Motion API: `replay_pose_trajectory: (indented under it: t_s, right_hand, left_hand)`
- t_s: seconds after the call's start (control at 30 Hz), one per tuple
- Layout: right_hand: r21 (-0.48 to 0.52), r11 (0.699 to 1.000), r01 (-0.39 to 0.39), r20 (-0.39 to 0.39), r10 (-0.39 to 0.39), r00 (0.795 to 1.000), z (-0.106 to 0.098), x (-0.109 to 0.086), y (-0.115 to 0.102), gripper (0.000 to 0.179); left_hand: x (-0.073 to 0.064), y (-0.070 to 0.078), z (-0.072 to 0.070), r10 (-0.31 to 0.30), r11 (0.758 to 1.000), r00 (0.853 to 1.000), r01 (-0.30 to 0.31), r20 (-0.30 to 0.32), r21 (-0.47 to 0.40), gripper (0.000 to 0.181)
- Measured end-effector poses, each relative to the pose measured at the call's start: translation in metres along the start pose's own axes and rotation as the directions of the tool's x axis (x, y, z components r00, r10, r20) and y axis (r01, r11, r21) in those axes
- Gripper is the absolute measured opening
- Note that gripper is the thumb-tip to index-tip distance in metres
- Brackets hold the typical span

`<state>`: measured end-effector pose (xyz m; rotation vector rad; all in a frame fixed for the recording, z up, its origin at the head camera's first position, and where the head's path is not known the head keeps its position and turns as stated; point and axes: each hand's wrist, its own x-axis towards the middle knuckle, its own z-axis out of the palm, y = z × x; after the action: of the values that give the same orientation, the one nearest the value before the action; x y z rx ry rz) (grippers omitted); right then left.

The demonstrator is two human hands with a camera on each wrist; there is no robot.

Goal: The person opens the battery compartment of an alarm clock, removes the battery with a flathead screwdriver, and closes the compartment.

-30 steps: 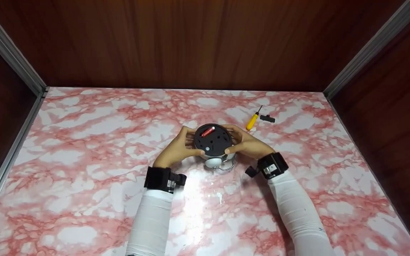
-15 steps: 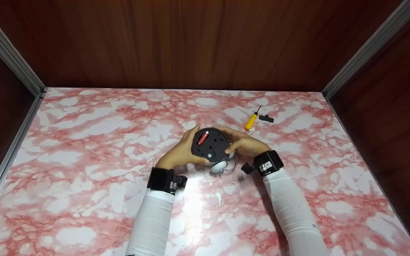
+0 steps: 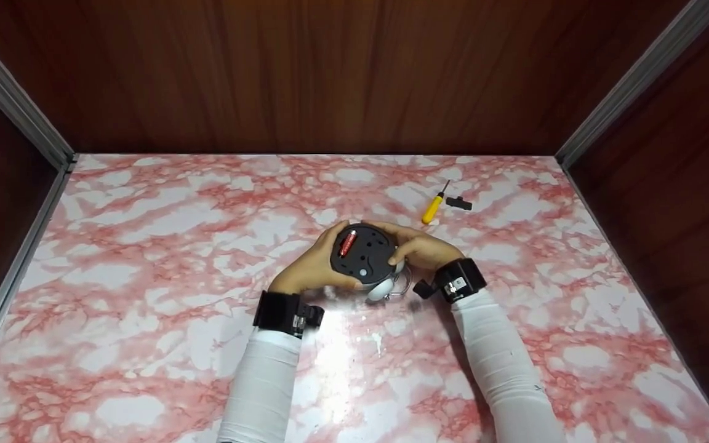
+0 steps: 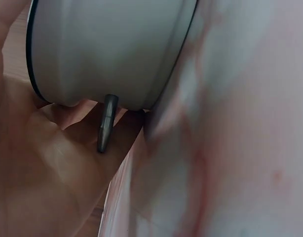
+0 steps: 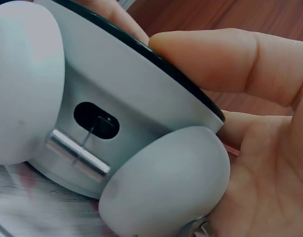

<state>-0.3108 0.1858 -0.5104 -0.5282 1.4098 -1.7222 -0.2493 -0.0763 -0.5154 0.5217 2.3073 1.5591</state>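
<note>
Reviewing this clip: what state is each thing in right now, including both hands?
Clock: held, black back facing up.
Red battery: exposed in the clock's back, uncovered.
Bells: both attached.
Hammer: between the bells; contact unclear.
Left hand: gripping the clock.
Right hand: gripping the clock.
Screwdriver: lying on the table.
Small black piece: loose, beside the screwdriver.

A yellow screwdriver [image 3: 432, 208] lies on the marbled tabletop [image 3: 145, 344], brown panel [image 3: 317, 74] behind.

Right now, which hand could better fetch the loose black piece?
Likely the right hand: both hands hold the clock, but the right is nearer the black piece, with the clock between it and the left hand.
</note>
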Motion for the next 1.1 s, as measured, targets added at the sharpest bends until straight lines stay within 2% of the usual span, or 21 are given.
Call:
replay_pose_trajectory:
  t_s: [0.33, 0.57, 0.73, 0.9, 0.97, 1.03, 1.1]
  right_hand:
    - [-0.027, 0.999, 0.027, 0.003, -0.027, 1.000, -0.003, 0.001, 0.003, 0.089]
    - [-0.040, 0.998, 0.042, -0.100, -0.046, 0.994, 0.004, -0.005, 0.003, 0.084]
    - [-0.139, 0.988, 0.068, -0.114, -0.084, 0.990, 0.007, -0.007, 0.000, 0.086]
    - [-0.304, 0.949, 0.086, -0.118, -0.127, 0.985, 0.012, -0.008, -0.005, 0.082]
    - [-0.399, 0.914, 0.071, -0.162, -0.146, 0.976, 0.016, -0.007, -0.008, 0.077]
    - [-0.491, 0.871, 0.031, -0.239, -0.168, 0.956, 0.021, -0.006, -0.012, 0.070]
    - [-0.572, 0.820, -0.016, -0.323, -0.208, 0.923, 0.029, -0.004, -0.017, 0.061]
  left_hand:
    - [0.000, -0.003, -0.001, 0.012, 1.000, 1.000, -0.012, -0.013, 0.001, 0.127]
    - [0.001, -0.003, 0.001, 0.007, 1.000, 1.000, -0.006, -0.023, 0.006, 0.127]
    - [0.000, -0.001, 0.001, -0.010, 1.000, 1.000, 0.010, -0.029, 0.011, 0.126]
    - [0.000, 0.000, 0.001, -0.026, 1.000, 0.999, 0.026, -0.033, 0.002, 0.126]
    - [0.000, -0.001, 0.001, -0.023, 1.000, 0.999, 0.023, -0.035, -0.003, 0.126]
    - [0.001, -0.001, 0.001, -0.016, 1.000, 0.999, 0.016, -0.037, -0.010, 0.125]
    - [0.001, -0.001, 0.001, -0.011, 1.000, 0.999, 0.011, -0.038, -0.012, 0.125]
